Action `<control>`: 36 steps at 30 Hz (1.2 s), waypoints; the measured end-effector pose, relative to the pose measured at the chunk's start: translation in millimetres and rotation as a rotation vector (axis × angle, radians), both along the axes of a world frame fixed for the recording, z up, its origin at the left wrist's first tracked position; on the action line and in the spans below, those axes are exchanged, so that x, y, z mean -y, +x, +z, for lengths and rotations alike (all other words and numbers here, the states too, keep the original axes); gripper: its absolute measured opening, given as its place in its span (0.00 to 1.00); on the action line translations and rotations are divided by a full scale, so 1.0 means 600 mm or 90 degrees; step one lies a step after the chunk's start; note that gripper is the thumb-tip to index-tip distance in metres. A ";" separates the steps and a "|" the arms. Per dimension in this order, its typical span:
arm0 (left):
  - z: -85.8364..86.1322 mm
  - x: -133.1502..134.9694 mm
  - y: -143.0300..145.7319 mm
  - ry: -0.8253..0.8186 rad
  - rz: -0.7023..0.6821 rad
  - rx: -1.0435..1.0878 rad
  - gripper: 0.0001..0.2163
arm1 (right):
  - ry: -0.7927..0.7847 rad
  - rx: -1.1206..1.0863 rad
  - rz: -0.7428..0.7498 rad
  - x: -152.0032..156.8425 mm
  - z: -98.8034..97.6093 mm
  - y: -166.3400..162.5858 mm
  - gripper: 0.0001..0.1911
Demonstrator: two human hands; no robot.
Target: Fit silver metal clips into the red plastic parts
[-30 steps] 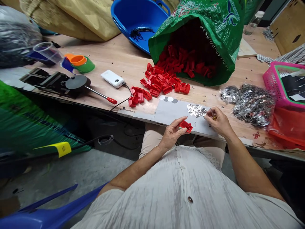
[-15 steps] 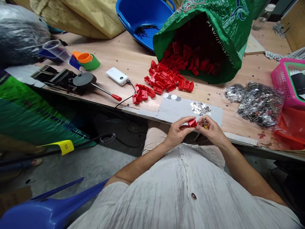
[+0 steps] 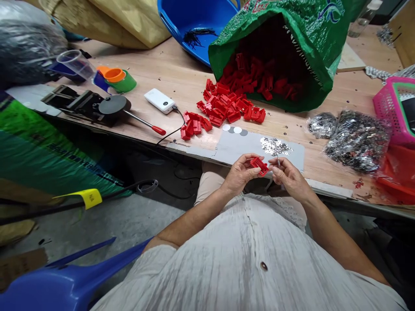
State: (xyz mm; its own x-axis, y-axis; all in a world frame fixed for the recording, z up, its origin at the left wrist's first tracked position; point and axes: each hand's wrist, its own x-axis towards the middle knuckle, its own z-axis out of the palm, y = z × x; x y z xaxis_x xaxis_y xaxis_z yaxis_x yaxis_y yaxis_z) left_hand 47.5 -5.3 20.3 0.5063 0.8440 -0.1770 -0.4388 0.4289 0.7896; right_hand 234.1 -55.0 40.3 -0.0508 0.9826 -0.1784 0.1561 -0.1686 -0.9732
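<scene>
Between the thumb and fingers of my left hand (image 3: 240,173) is a small red plastic housing (image 3: 259,166), tilted with its hollow side showing. My right hand (image 3: 289,176) is closed around a small screwdriver-like tool (image 3: 278,161); its thin metal end points up and its handle is mostly hidden by the fingers. The right fingertips are right beside the housing's right end. Just beyond both hands, a pile of small shiny metal pieces (image 3: 275,147) lies on a grey sheet (image 3: 227,149). More red housings (image 3: 223,103) are heaped behind the sheet.
A green sack (image 3: 319,93) spills red housings onto the table. At left are a black hand press (image 3: 94,106) with a red-tipped lever and a white power bank (image 3: 160,100). Bagged metal pieces (image 3: 356,142) and a pink basket (image 3: 385,108) are at right; a blue basin (image 3: 175,30) stands behind.
My left hand has turned the red housing so that its hollow side now shows. My right hand has rotated, and the tool's yellow handle is now covered by the fingers.
</scene>
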 end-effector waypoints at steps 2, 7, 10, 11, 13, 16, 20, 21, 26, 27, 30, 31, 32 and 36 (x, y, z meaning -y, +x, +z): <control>-0.008 -0.012 -0.003 0.057 0.007 -0.033 0.20 | 0.047 0.120 0.010 0.000 -0.003 0.006 0.20; -0.027 -0.048 -0.013 0.274 0.017 -0.205 0.18 | 0.131 0.336 0.018 -0.008 -0.013 0.007 0.19; -0.030 -0.063 -0.019 0.358 0.001 -0.346 0.16 | 0.151 0.387 0.005 -0.016 -0.017 0.001 0.16; -0.029 -0.066 -0.020 0.378 -0.011 -0.381 0.16 | 0.157 0.403 0.008 -0.019 -0.018 -0.001 0.14; -0.028 -0.071 -0.021 0.410 -0.033 -0.415 0.17 | 0.170 0.428 0.023 -0.024 -0.018 -0.003 0.13; -0.026 -0.077 -0.020 0.444 -0.048 -0.424 0.18 | 0.182 0.439 0.045 -0.031 -0.020 -0.003 0.13; -0.024 -0.084 -0.020 0.463 -0.060 -0.440 0.18 | 0.185 0.451 0.062 -0.036 -0.026 -0.002 0.13; -0.024 -0.086 -0.020 0.465 -0.063 -0.441 0.18 | 0.184 0.454 0.066 -0.037 -0.027 -0.003 0.13; -0.023 -0.090 -0.021 0.474 -0.080 -0.437 0.16 | 0.184 0.457 0.076 -0.041 -0.028 -0.004 0.13; -0.022 -0.091 -0.022 0.474 -0.082 -0.437 0.15 | 0.183 0.454 0.077 -0.042 -0.027 -0.004 0.13; -0.021 -0.093 -0.022 0.469 -0.087 -0.433 0.15 | 0.177 0.439 0.081 -0.044 -0.023 -0.002 0.13; -0.020 -0.093 -0.022 0.466 -0.088 -0.432 0.14 | 0.176 0.435 0.082 -0.045 -0.022 -0.001 0.13; -0.020 -0.093 -0.022 0.464 -0.089 -0.432 0.14 | 0.174 0.431 0.082 -0.045 -0.022 -0.001 0.13; -0.019 -0.094 -0.023 0.458 -0.093 -0.436 0.15 | 0.163 0.429 0.078 -0.046 -0.022 -0.001 0.12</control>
